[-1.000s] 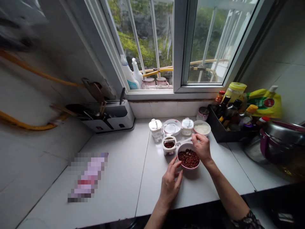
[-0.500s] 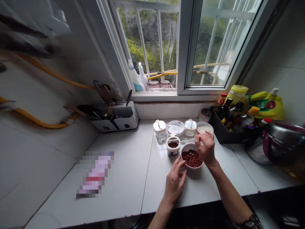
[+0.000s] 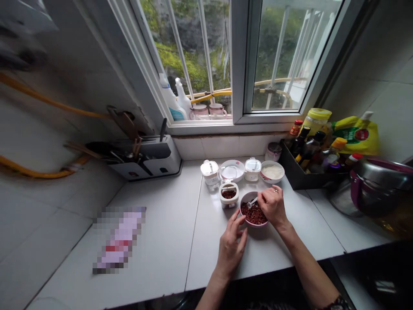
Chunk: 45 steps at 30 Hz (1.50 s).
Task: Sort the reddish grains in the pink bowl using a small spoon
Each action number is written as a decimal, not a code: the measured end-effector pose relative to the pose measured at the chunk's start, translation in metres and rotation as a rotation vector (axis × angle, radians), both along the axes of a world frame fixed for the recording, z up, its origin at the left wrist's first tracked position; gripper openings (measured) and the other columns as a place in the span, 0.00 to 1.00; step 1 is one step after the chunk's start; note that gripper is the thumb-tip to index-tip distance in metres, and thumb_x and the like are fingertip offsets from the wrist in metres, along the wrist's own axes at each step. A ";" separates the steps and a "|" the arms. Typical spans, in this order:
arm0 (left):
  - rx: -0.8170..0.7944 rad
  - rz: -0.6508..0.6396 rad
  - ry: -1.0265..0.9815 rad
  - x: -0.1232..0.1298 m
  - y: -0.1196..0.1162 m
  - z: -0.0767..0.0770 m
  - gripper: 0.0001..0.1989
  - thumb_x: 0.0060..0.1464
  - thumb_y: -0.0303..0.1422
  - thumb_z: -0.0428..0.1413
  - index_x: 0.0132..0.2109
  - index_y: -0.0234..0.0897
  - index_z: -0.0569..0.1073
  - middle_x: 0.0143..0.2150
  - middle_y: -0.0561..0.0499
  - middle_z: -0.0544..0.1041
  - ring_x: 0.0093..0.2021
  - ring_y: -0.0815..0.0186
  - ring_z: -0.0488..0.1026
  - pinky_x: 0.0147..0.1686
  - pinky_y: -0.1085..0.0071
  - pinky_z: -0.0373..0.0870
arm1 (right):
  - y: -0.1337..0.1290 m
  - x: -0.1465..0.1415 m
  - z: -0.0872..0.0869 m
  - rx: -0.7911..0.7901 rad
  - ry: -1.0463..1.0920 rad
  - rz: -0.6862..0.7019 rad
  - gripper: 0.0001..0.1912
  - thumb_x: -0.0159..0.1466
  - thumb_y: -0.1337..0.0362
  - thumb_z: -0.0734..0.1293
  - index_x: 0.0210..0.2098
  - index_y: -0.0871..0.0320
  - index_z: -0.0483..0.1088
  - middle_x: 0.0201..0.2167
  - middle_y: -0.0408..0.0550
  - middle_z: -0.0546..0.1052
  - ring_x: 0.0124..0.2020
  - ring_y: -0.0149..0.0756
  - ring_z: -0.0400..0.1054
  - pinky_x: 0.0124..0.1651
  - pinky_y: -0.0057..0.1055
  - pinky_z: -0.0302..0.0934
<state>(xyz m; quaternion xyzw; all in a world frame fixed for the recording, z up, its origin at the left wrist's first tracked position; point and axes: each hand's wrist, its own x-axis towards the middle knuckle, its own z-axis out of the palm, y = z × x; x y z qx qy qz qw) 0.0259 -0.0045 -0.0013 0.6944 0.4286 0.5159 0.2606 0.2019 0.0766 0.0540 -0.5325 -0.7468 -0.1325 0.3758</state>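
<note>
A small white spoon [image 3: 250, 203] is pinched in my right hand [image 3: 273, 206], its bowl end at the surface of dark red dried peppercorns [image 3: 254, 215]. These fill much of a round pinkish-white bowl [image 3: 242, 201]. At that bowl's left side, my left hand [image 3: 230, 243] has its fingers apart, the fingertips resting against the wall and rim. Just behind stands an open seasoning jar [image 3: 229, 203] with similar dark red contents. Two lidded white jars [image 3: 210, 172] [image 3: 252, 169], a white plate [image 3: 237, 170] and a bowl of white grains [image 3: 272, 172] stand farther back.
A black box of sauce bottles [image 3: 298, 176] and a steel pot [image 3: 380, 181] stand on the right. On the left are a grey utensil holder [image 3: 163, 161] and a blurred purple item [image 3: 124, 234]. A window [image 3: 238, 86] rises behind the white counter [image 3: 167, 241].
My right hand has come down and left, bringing the white spoon from behind the bowl into the peppercorns. My left hand stays at the bowl. The whole view has shifted slightly.
</note>
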 end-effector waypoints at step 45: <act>-0.009 0.012 0.025 -0.001 -0.001 0.003 0.18 0.64 0.26 0.51 0.59 0.42 0.68 0.66 0.39 0.67 0.51 0.61 0.79 0.39 0.68 0.83 | -0.008 0.022 -0.006 -0.214 0.519 -0.011 0.23 0.67 0.56 0.61 0.17 0.55 0.62 0.17 0.41 0.68 0.22 0.33 0.62 0.33 0.31 0.58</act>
